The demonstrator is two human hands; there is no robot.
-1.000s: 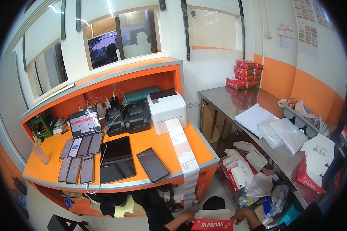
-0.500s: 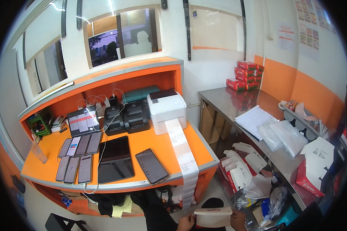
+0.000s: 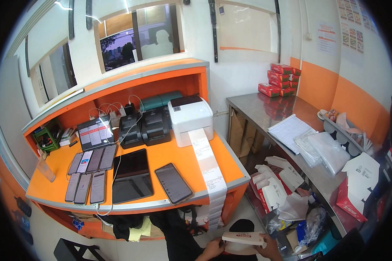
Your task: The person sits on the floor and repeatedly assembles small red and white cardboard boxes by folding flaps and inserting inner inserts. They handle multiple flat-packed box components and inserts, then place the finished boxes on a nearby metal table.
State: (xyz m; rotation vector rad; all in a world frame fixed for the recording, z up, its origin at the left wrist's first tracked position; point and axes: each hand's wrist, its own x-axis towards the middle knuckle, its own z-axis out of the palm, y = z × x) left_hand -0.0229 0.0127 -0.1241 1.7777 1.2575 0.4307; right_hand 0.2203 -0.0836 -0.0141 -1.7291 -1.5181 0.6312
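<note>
Low in the picture, a pale cardboard food carton (image 3: pixel 243 238) with a small red print on its upper flap is held between my two hands over my lap. My left hand (image 3: pixel 213 249) grips its left side, fingers bent at the edge. On the right side, my right hand (image 3: pixel 270 249) grips the edge next to a folded corner flap. The carton's lower part is cut off by the picture's edge. A dark shoe (image 3: pixel 241 225) shows just beyond it.
An orange desk (image 3: pixel 61 167) carries several phones, a black tablet (image 3: pixel 132 176), a laptop (image 3: pixel 95 132) and a white label printer (image 3: pixel 190 119) with a hanging paper strip (image 3: pixel 213 178). To the right, a steel table (image 3: pixel 257 111) bears red boxes (image 3: pixel 279 81); open cartons (image 3: pixel 272 193) lie below.
The carton's printed flap has tilted so more of its face shows, with its right corner raised. My left hand has shifted slightly right along the carton. The view has turned a little.
</note>
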